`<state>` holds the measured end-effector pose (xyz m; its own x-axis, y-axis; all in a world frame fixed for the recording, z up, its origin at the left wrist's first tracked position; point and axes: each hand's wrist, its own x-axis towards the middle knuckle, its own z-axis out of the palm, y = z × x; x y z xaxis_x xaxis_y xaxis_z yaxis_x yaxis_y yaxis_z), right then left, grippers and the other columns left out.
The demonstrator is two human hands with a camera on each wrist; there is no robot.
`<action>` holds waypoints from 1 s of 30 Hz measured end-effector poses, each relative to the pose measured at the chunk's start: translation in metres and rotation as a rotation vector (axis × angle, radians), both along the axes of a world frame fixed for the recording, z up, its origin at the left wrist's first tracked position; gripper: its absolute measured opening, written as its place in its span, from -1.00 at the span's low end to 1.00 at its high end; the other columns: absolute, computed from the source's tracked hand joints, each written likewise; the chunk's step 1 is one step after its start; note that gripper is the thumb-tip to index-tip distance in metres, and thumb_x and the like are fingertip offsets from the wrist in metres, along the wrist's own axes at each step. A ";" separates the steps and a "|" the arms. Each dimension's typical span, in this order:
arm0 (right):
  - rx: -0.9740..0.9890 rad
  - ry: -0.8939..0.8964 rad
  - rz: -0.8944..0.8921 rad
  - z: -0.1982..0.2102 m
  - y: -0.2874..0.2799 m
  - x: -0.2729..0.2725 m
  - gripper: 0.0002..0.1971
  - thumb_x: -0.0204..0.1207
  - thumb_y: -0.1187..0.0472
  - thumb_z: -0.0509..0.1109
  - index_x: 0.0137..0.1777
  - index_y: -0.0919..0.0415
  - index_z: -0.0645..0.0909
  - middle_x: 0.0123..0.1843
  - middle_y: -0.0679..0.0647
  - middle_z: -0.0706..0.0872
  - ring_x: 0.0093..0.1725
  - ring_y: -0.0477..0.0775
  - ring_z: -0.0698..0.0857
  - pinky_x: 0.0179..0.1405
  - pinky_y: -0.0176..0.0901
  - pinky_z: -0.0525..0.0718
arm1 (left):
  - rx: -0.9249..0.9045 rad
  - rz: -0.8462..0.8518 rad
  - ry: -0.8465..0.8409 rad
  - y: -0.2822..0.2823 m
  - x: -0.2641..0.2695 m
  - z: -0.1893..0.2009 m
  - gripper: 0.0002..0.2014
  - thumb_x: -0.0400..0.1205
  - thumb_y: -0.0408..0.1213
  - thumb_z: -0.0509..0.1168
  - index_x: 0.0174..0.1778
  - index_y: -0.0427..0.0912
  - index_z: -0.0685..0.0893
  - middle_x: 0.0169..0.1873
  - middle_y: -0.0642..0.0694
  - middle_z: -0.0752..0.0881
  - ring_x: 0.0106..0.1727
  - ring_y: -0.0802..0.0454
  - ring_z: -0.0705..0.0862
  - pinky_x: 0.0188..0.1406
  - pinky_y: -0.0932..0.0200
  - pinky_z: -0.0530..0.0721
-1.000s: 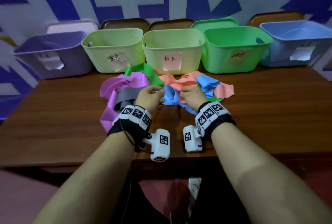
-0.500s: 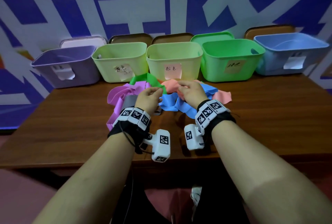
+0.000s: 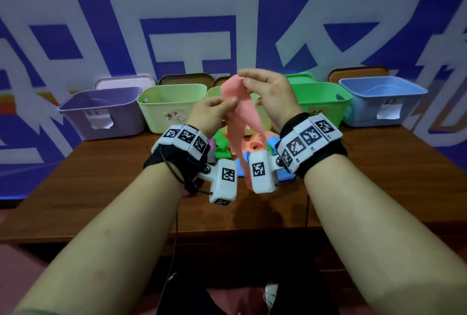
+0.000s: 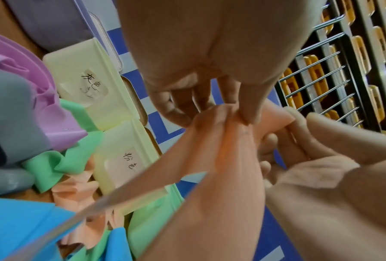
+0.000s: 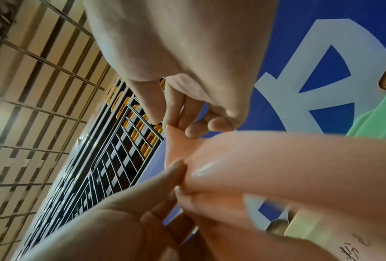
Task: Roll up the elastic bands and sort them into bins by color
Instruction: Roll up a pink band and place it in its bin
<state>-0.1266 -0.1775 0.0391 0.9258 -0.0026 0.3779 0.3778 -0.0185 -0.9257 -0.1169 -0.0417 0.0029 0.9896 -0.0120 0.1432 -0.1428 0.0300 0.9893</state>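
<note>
Both hands are raised above the table (image 3: 101, 188), in front of the middle bins, with the pink band (image 3: 237, 112) held between them. The right hand (image 3: 267, 97) pinches the band's top end with thumb and fingertips curled onto it; the left hand (image 3: 212, 115), a little lower, pinches the same band between thumb and forefinger just beside that. From the two grips the band hangs down in a long strip between the wrists, its lower part lost behind the wrist cameras.

Under the hands, toward the table's far edge, lies the pile of remaining bands (image 3: 222, 149): green, blue and pink folds show in the head view, and the left wrist view adds a purple band (image 4: 51, 106) and a grey band (image 4: 8, 113) at the pile's left side. The near half of the table and both of its side stretches are bare brown wood.

Five bins stand in a row along the far edge, close together. From left to right: the purple bin (image 3: 101, 112), a yellow-green bin (image 3: 164, 107) with a handwritten label, a second yellow-green bin (image 4: 116, 169) mostly hidden behind the hands, the green bin (image 3: 326, 105), and the blue bin (image 3: 384, 102) near the far right corner. Lids (image 3: 187, 79) lean upright behind the bins against a blue and white wall
</note>
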 end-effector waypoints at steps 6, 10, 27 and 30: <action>0.019 0.127 0.017 -0.023 -0.015 -0.017 -0.71 0.59 0.16 0.37 0.29 0.15 0.62 0.07 0.03 0.69 -0.18 -0.19 0.63 -0.29 -0.45 0.55 | -0.010 -0.012 0.062 -0.001 -0.014 0.002 -0.77 0.63 -0.35 0.34 -0.37 -0.21 0.64 -0.49 -0.14 0.58 -0.51 0.03 0.51 -0.47 0.26 0.55; -0.157 0.330 0.184 -0.069 -0.019 -0.021 -0.87 0.54 0.14 0.45 -0.22 0.11 0.72 -0.24 0.03 0.76 -0.30 -0.03 0.67 -0.27 -0.24 0.55 | 0.008 0.043 0.178 0.001 -0.018 -0.019 -0.80 0.63 -0.32 0.35 -0.33 -0.17 0.67 -0.50 -0.08 0.61 -0.53 0.11 0.55 -0.50 0.33 0.63; 0.220 0.732 0.030 -0.170 -0.041 0.018 -0.79 0.66 0.11 0.27 0.19 0.14 0.63 0.30 0.18 0.68 0.27 0.18 0.67 0.38 0.23 0.55 | 0.223 0.224 0.246 -0.013 0.007 -0.141 -0.91 0.56 -0.30 0.42 -0.25 -0.11 0.68 -0.45 -0.05 0.58 -0.52 0.08 0.49 -0.45 0.24 0.45; 0.282 0.814 0.051 -0.182 -0.043 0.018 -0.57 0.66 -0.01 0.25 0.46 0.14 0.48 0.35 0.23 0.66 0.27 0.27 0.68 0.32 0.34 0.57 | 0.294 0.073 0.292 -0.023 0.002 -0.150 -0.78 0.55 -0.17 0.45 -0.38 -0.16 0.69 -0.50 -0.07 0.62 -0.50 0.12 0.56 -0.42 0.25 0.56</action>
